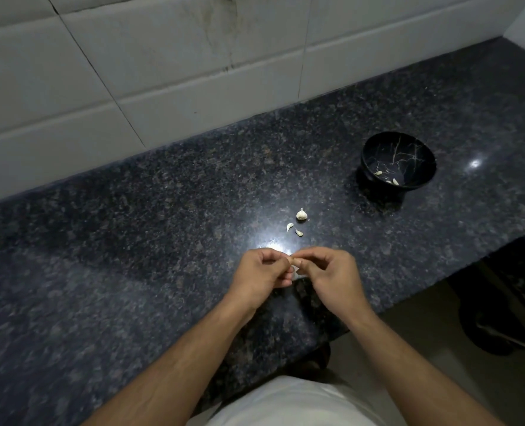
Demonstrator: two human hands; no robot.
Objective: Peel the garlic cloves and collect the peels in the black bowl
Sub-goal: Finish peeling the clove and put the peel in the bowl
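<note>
Low in the centre of the frame, the left hand (262, 270) and the right hand (332, 273) meet over the dark granite counter (132, 241), fingertips drawn together around a garlic clove (296, 267) — only a pale sliver of it shows between them. Both hands pinch it, fingers curled in; my guess is that one steadies the clove while the other works at the skin, though which does which I cannot tell from here.

Just above the hands, near the bright glare on the stone, sit a small garlic head (301, 214) and two loose cloves (290, 227) close beside it, kept within easy reach, probably for peeling next. Whether those two are already peeled is too small to judge.

The black bowl (421, 161), veined with pale lines, stands well apart at the right of the frame, on the right hand's side — a sensible spot for dropping scraps. A few pale bits (392, 180) lie in its bottom, peels I would judge, so the job looks under way with several pieces left to do.
</note>
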